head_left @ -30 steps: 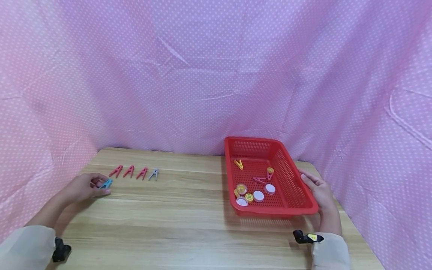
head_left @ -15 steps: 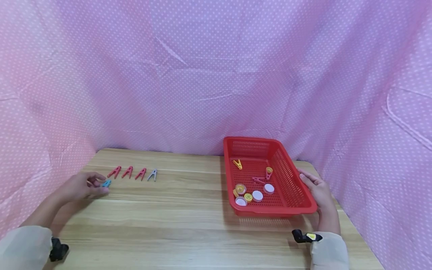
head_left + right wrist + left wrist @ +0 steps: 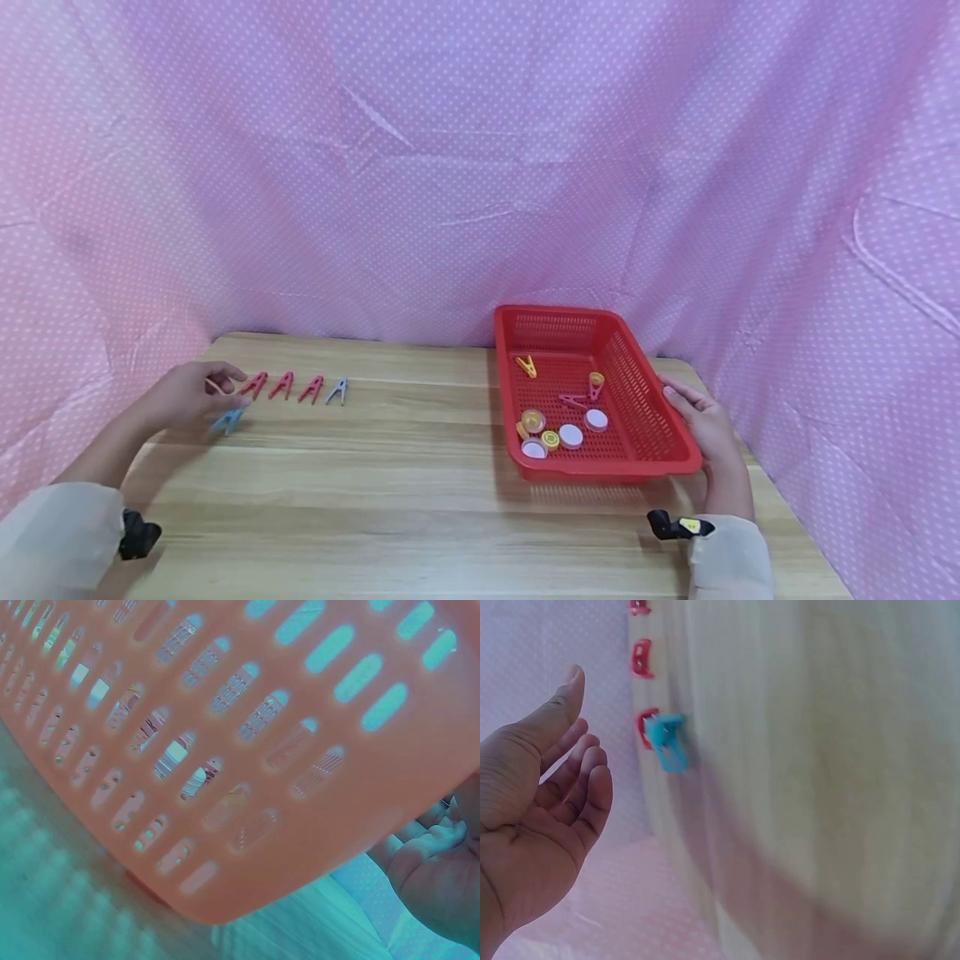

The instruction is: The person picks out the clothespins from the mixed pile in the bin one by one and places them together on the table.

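My left hand (image 3: 197, 393) is lifted over the left part of the table, its fingers loosely bent with nothing between them. Just below it lies a blue clothespin (image 3: 227, 421), which the left wrist view shows apart from the hand (image 3: 551, 795). Behind and to the right stand several clothespins in a row: red ones (image 3: 282, 385) and a grey one (image 3: 337, 391). At the right, my right hand (image 3: 708, 425) grips the side rim of a red plastic basket (image 3: 637, 392). Part of those fingers is hidden by the basket wall.
Inside the basket are a yellow clothespin (image 3: 527, 366), a pink clothespin (image 3: 573, 401), white round caps (image 3: 571, 436) and yellow round pieces (image 3: 550, 439). A pink dotted curtain (image 3: 420, 208) surrounds the wooden table (image 3: 390, 500) at the back and sides.
The left hand has let go of the blue clothespin and risen slightly. That clothespin now lies a little nearer the front, standing free of the fingers. The right hand and basket hold their place.
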### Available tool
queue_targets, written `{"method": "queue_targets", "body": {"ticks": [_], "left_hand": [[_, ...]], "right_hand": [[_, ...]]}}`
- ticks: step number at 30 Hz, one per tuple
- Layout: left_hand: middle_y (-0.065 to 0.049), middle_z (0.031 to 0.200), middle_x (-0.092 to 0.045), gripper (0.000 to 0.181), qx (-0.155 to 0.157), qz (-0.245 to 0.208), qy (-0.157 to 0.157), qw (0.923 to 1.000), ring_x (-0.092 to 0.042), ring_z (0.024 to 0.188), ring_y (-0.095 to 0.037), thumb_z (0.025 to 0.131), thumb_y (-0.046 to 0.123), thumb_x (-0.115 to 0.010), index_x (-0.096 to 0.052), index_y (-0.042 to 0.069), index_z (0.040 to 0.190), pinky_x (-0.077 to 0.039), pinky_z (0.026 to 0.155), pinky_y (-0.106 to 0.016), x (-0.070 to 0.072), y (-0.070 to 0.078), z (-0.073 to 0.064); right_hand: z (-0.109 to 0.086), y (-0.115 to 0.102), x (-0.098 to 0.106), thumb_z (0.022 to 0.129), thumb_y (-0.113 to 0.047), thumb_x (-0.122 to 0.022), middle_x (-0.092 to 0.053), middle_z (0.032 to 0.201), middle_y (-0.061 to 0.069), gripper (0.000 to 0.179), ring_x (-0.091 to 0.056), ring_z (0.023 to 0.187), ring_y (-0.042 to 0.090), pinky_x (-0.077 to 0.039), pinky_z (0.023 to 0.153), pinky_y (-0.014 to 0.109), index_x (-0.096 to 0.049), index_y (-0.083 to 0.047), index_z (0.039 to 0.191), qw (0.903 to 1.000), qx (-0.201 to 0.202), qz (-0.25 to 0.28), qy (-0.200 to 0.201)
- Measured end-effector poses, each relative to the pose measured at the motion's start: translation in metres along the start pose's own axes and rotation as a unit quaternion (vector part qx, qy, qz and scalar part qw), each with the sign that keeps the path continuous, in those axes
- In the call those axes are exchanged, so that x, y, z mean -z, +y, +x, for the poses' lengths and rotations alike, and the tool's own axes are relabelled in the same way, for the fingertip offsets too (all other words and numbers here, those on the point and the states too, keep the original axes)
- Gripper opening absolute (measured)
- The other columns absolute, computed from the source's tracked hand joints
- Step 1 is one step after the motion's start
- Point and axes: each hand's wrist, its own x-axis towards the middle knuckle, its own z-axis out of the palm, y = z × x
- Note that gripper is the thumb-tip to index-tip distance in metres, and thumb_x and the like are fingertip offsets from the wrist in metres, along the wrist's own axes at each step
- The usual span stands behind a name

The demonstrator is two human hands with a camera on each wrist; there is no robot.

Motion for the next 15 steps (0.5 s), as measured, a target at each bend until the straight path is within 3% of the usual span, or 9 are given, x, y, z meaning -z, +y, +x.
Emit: {"method": "queue_targets", "body": {"ticks": [10,15], "left_hand": [[-0.003,0.091,-0.067,0.045,-0.048,-0.012,-0.011,0.9987,-0.065,0.080,-0.016,0.088,0.027,-0.083,-0.068,-0.005,0.116,-0.053,0.064,-0.028,0.002,0.037,0.033],[-0.004,0.095,-0.069,0.046,-0.059,-0.005,-0.020,0.9980,-0.066,0.087,-0.019,0.089,0.030,-0.082,-0.069,-0.003,0.117,-0.054,0.072,-0.034,0.001,0.062,0.050]], "right_hand": [[-0.002,-0.001,-0.001,0.098,-0.038,-0.069,-0.074,0.104,-0.015,0.064,-0.073,0.092,0.009,-0.060,0.078,0.028,-0.047,-0.015,0.154,1.0000,0.002,0.003,-0.005],[-0.002,-0.001,-0.001,0.099,-0.037,-0.069,-0.074,0.104,-0.014,0.060,-0.073,0.092,0.009,-0.060,0.078,0.029,-0.051,-0.017,0.152,1.0000,0.003,0.006,-0.004]]}}
